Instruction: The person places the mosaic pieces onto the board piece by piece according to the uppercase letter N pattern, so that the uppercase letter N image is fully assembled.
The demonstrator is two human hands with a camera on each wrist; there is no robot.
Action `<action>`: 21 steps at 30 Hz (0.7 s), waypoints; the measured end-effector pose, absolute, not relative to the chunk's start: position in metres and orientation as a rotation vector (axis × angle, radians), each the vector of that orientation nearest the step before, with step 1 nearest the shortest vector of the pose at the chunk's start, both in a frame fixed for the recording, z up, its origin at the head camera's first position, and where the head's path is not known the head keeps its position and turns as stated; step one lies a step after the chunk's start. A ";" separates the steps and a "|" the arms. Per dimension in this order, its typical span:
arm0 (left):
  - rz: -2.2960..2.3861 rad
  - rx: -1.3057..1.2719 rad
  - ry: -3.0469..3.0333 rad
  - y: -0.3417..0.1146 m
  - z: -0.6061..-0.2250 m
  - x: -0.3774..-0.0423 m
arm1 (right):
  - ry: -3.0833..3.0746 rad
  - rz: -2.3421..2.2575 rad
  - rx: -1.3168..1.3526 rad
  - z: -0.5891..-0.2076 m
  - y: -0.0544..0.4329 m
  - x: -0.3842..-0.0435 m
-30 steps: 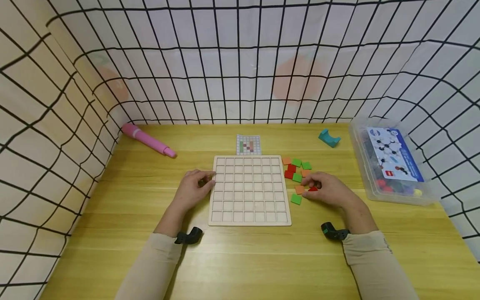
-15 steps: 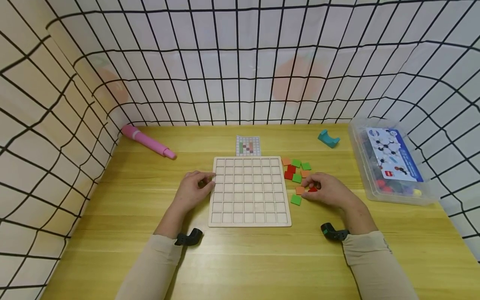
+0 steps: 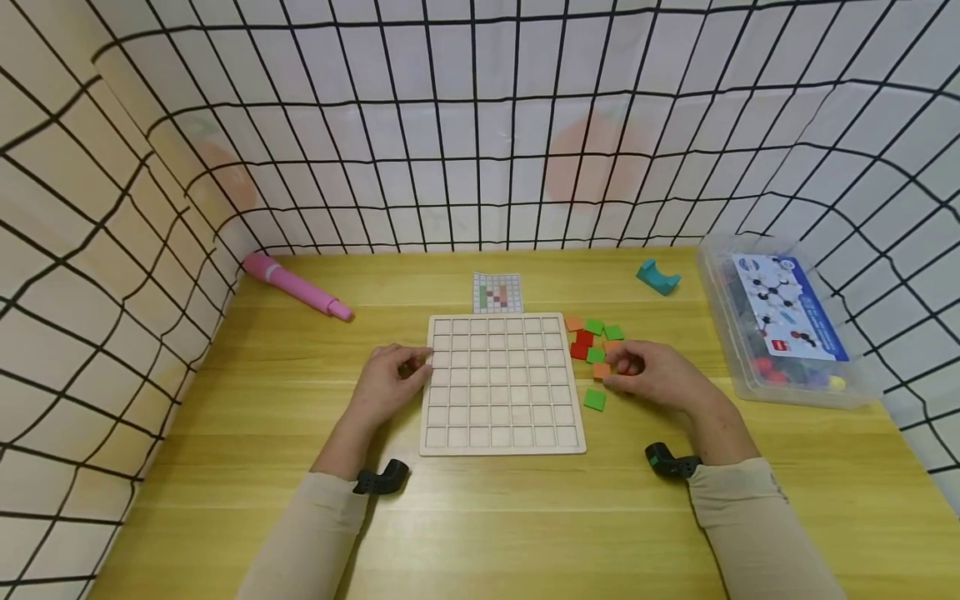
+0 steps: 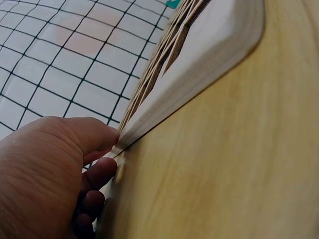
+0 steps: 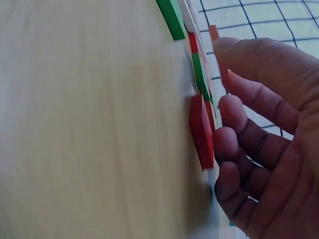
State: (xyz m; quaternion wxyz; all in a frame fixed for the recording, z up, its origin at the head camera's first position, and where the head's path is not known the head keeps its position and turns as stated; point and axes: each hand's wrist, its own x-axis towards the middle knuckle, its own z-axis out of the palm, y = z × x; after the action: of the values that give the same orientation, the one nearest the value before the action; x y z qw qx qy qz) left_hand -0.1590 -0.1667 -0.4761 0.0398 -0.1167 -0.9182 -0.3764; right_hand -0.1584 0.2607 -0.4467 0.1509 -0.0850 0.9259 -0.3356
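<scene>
A pale wooden grid board (image 3: 502,450) lies flat on the table. At its left side my left hand (image 3: 386,383) touches the edge with thumb and fingertip, as the left wrist view also shows. My right hand (image 3: 660,375) pinches a small orange square tile (image 5: 214,33) between thumb and index finger, tilted up off the table. Beneath the curled other fingers a red tile (image 5: 201,132) lies on the table, mostly hidden in the head view. Loose green, red and orange tiles are scattered right of the board, among them a green tile (image 3: 594,400).
A printed colour-pattern card (image 3: 497,292) touches the board's far edge. Behind the right hand stand a clear plastic box (image 3: 795,392) and a teal curved piece (image 3: 657,277). A pink tube-like object (image 3: 300,287) lies at far left. Black netting (image 3: 480,158) surrounds the table's back and sides.
The orange tile by my right fingertips has shifted slightly away from me and is now lifted. My right hand has moved up a little. The left hand keeps its place at the board.
</scene>
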 end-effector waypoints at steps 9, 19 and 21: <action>-1.175 -0.340 -2.816 -0.166 -0.475 -0.159 | 2.708 -0.922 -0.347 -0.435 0.235 -0.164; -1.172 -0.326 -2.836 -0.167 -0.474 -0.159 | 2.689 -0.968 -0.390 -0.433 0.199 -0.174; -1.173 -0.328 -2.834 -0.166 -0.474 -0.158 | 2.676 -0.977 -0.390 -0.434 0.193 -0.175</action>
State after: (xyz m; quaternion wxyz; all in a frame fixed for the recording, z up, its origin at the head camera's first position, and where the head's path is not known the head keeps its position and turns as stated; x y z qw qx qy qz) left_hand -0.1584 -0.1664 -0.4742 0.0286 -0.1063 -0.9183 -0.3802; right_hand -0.1750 0.1926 -0.4336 0.1329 -0.1346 0.9224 -0.3367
